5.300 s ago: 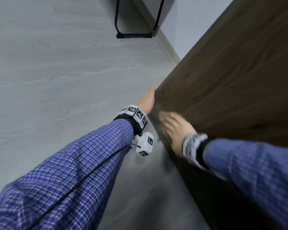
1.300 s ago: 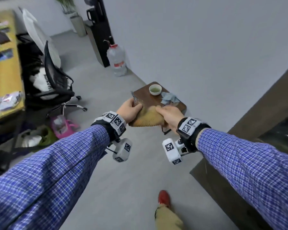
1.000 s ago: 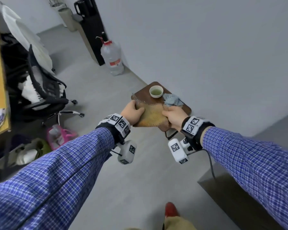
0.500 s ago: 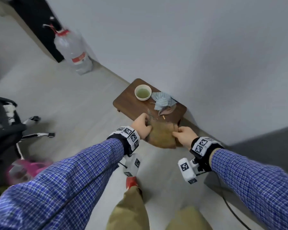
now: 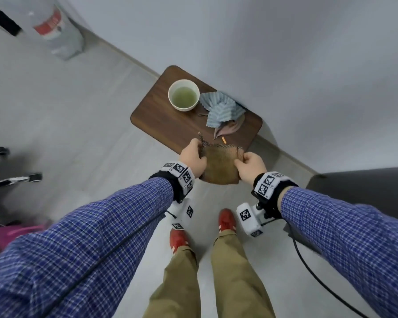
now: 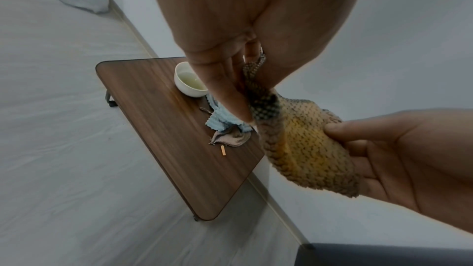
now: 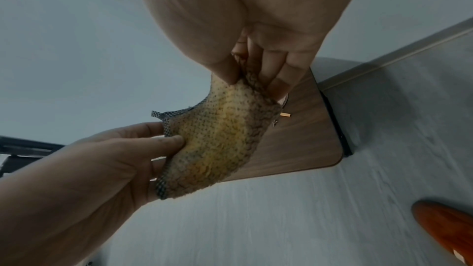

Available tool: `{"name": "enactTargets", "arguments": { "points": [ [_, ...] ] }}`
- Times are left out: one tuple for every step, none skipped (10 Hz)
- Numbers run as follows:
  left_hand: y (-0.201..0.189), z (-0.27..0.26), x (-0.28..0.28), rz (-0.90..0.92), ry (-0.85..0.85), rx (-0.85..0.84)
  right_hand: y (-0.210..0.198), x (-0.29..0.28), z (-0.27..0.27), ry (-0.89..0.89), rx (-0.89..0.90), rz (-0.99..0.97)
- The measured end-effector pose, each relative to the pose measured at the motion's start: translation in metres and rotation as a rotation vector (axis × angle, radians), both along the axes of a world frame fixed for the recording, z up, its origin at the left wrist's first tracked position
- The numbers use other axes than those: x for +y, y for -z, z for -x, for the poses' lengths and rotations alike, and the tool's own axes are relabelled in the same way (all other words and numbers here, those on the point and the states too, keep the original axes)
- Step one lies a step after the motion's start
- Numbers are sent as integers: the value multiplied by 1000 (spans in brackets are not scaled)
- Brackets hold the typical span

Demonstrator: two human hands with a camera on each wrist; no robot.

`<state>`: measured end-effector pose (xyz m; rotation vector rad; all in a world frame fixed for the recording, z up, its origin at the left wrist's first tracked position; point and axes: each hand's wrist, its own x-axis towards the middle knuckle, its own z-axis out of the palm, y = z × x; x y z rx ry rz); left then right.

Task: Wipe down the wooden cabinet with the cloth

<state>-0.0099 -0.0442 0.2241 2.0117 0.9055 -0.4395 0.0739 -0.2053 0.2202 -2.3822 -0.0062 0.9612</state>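
A yellow-brown knitted cloth (image 5: 220,166) hangs stretched between my two hands, above the near edge of a low wooden table (image 5: 159,115). My left hand (image 5: 193,157) pinches its left edge between thumb and fingers. My right hand (image 5: 248,165) pinches the right edge the same way. The left wrist view shows the cloth (image 6: 302,149) sagging between both pinches, and the right wrist view shows the cloth (image 7: 217,145) with its checked border. A dark corner of the cabinet (image 5: 365,187) shows at the right, away from both hands.
On the low table stand a white cup (image 5: 183,95) of green liquid, a crumpled blue cloth (image 5: 221,109) and a small orange stick (image 5: 224,140). A water bottle (image 5: 55,26) stands by the wall, a chair base (image 5: 9,180) at the left. My red shoes (image 5: 226,220) are below.
Seconds ago my hands were on the dark cabinet. Since then I have turned and walked up to the low table, both hands holding the cloth, and my view has tilted down.
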Motion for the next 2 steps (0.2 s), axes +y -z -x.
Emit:
{"name": "enactTargets", "arguments": {
  "points": [
    [18, -18, 9, -24, -3, 102, 23, 11, -19, 1, 73, 116],
    [34, -26, 18, -49, -93, 226, 41, 13, -30, 7, 143, 257]
  ]
}}
